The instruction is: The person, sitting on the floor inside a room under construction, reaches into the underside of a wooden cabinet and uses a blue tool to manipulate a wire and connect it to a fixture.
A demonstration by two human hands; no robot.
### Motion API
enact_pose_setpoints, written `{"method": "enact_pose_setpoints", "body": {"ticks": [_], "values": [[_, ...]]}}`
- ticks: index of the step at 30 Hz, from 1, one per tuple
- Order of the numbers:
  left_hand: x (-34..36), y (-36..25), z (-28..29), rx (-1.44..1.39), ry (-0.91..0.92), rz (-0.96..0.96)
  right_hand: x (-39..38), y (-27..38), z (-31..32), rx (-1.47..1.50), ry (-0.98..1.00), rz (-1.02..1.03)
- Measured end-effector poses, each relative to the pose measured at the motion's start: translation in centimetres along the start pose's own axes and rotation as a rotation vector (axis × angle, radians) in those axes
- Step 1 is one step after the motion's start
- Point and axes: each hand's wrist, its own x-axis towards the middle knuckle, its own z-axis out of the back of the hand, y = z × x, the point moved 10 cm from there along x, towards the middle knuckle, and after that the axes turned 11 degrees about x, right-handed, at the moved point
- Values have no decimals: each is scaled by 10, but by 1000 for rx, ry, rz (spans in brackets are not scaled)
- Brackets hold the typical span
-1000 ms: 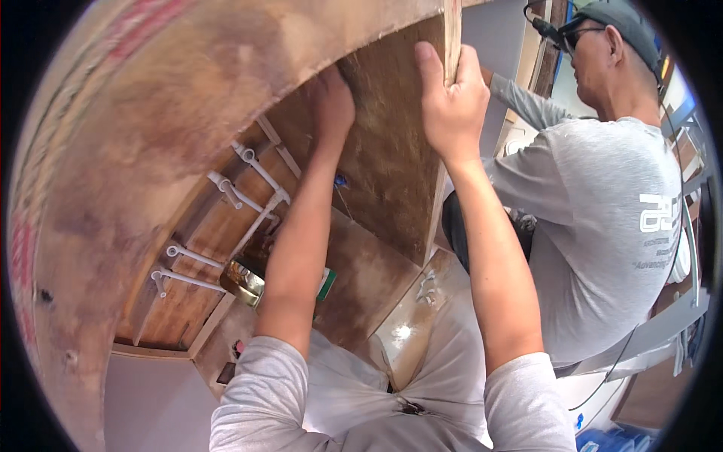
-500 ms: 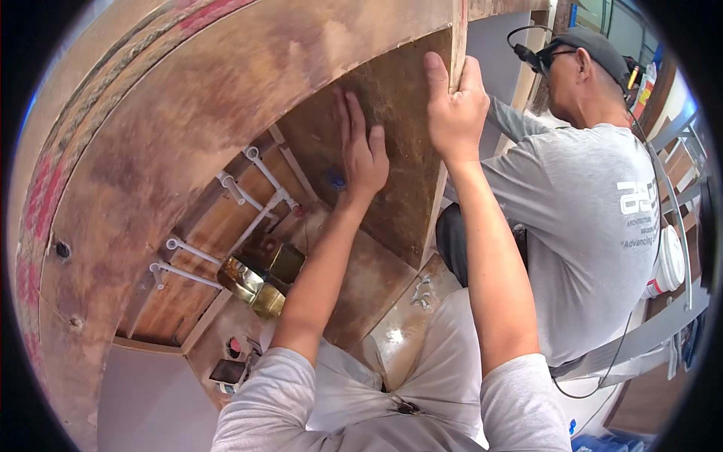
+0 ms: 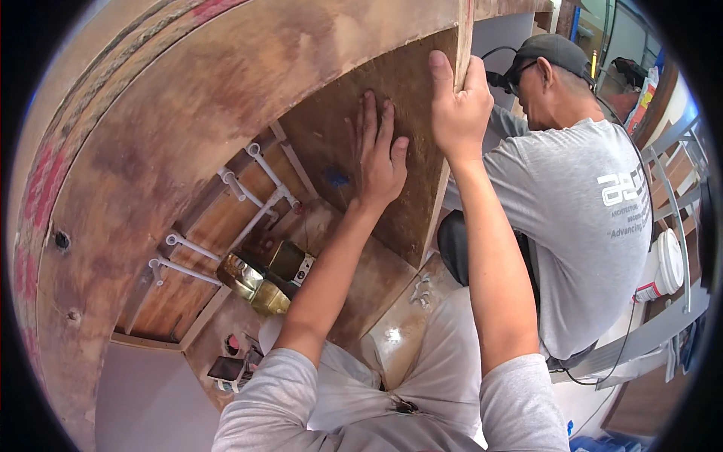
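My right hand (image 3: 461, 117) is clamped on the near upright edge of the wooden panel (image 3: 418, 184), thumb on its left face and the fingers wrapped round to the right. My left hand (image 3: 382, 166) is unclenched, fingers apart and pointing up, laid toward the panel's brown left face; whether my whole palm touches it, I cannot tell. The panel stands upright in front of me, a little right of centre, reaching down below my hands.

To the left, a large curved wooden board (image 3: 173, 143) sweeps across, with rope-like strands (image 3: 94, 109) along its far left edge. Beneath it, white pipes (image 3: 263, 218) run in front of wooden boarding. Nearer, just left of my left forearm, is an open gold-coloured tin (image 3: 242, 277), and nearer still a small dark tray (image 3: 226, 368). A blue patch (image 3: 336, 178) shows just left of my left wrist.

On my right a co-worker (image 3: 576, 226) in a grey shirt and dark cap (image 3: 556, 56) crouches close by the panel, facing away from me. Farther right is a white bucket (image 3: 666, 264), near a grey metal frame (image 3: 640, 339).
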Motion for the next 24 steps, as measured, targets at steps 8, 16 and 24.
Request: {"method": "enact_pose_setpoints", "body": {"ticks": [8, 16, 24], "values": [[6, -14, 7, 288, 55, 19, 1, -3, 2, -47, 12, -7], [5, -16, 26, 60, -100, -38, 1, 5, 6, -19, 8, -25], [5, -14, 11, 137, 40, -32, 4, -6, 9, -61, -1, -71]]}}
